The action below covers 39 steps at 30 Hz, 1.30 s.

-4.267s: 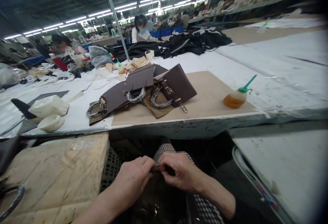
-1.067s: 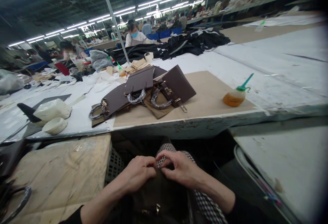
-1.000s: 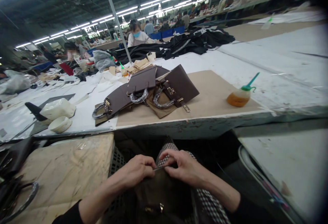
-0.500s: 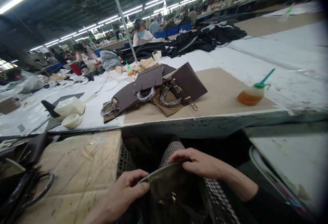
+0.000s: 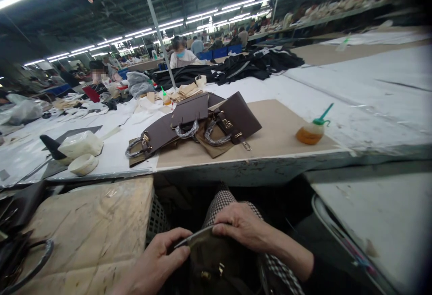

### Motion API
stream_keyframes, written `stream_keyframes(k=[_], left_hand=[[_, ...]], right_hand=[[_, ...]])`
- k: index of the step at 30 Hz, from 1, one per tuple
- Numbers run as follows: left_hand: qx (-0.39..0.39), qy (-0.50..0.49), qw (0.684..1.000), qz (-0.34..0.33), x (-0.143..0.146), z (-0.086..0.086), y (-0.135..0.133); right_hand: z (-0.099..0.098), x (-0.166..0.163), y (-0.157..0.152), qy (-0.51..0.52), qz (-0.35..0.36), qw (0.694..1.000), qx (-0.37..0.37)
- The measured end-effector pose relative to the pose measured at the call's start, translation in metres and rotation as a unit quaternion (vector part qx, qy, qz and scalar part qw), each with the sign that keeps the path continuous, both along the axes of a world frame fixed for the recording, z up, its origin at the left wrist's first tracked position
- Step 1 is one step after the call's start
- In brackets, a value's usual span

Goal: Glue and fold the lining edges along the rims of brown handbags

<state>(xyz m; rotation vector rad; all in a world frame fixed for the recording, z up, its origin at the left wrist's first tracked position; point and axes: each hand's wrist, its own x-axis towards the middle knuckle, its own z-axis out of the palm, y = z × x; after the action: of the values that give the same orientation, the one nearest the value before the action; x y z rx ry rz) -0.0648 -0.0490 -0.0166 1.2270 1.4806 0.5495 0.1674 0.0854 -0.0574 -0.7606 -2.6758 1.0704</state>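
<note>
On my lap rests a dark olive-brown handbag (image 5: 211,256) with small gold fittings, its upper edge towards the table. My left hand (image 5: 165,252) pinches the left end of that edge between thumb and fingers. Further along the same edge, my right hand (image 5: 238,225) grips it with bent fingers and thumb. The lower part of the bag runs into shadow and out of view. Ahead on the table lie several brown handbags (image 5: 189,108) with plastic-wrapped handles, partly over a brown sheet (image 5: 270,119).
A bottle of amber liquid (image 5: 308,133) with a green spout stands right of the bags. At left are a cream container (image 5: 81,144) and a small bowl (image 5: 83,164). A papered surface (image 5: 94,236) holds more dark bags (image 5: 20,223). Across the table sits a masked co-worker (image 5: 182,56).
My right hand has slid left along the bag's edge, closer to my left hand, and its fingers have closed more. The whole view has shifted slightly.
</note>
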Motion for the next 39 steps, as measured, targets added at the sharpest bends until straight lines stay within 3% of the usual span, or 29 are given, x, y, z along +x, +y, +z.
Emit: stream_keyframes(k=[4, 7, 13, 17, 20, 23, 26, 32, 35, 39], left_hand=[[0.04, 0.019, 0.997, -0.055, 0.017, 0.011, 0.024], [0.063, 0.088, 0.989, -0.104, 0.035, 0.011, 0.049], [0.027, 0.188, 0.955, -0.228, 0.04, 0.01, 0.082], [0.013, 0.175, 0.946, -0.272, 0.039, 0.009, 0.096], [0.032, 0.176, 0.944, -0.276, 0.054, -0.003, 0.109], [0.045, 0.157, 0.943, -0.291, 0.076, -0.017, 0.118], [0.037, 0.124, 0.938, -0.32, 0.09, -0.019, 0.125], [-0.018, 0.097, 0.925, -0.366, 0.071, 0.017, 0.136], [-0.049, 0.095, 0.918, -0.382, 0.052, 0.03, 0.137], [-0.087, 0.082, 0.908, -0.401, 0.039, 0.027, 0.132]], right_hand=[[0.002, -0.004, -0.005, -0.009, -0.005, 0.999, 0.037], [0.005, -0.004, -0.004, -0.02, -0.028, 0.999, 0.037], [0.015, 0.03, -0.033, -0.031, -0.162, 0.986, 0.027], [-0.005, 0.054, -0.082, 0.009, -0.2, 0.98, 0.01], [-0.027, 0.069, -0.107, 0.057, -0.284, 0.957, 0.016], [-0.032, 0.087, -0.115, 0.08, -0.364, 0.924, -0.088], [-0.015, 0.104, -0.112, 0.113, -0.402, 0.892, -0.171], [0.023, 0.131, -0.1, 0.232, -0.391, 0.824, -0.339], [0.017, 0.138, -0.093, 0.273, -0.361, 0.789, -0.415], [-0.005, 0.132, -0.085, 0.278, -0.318, 0.782, -0.458]])
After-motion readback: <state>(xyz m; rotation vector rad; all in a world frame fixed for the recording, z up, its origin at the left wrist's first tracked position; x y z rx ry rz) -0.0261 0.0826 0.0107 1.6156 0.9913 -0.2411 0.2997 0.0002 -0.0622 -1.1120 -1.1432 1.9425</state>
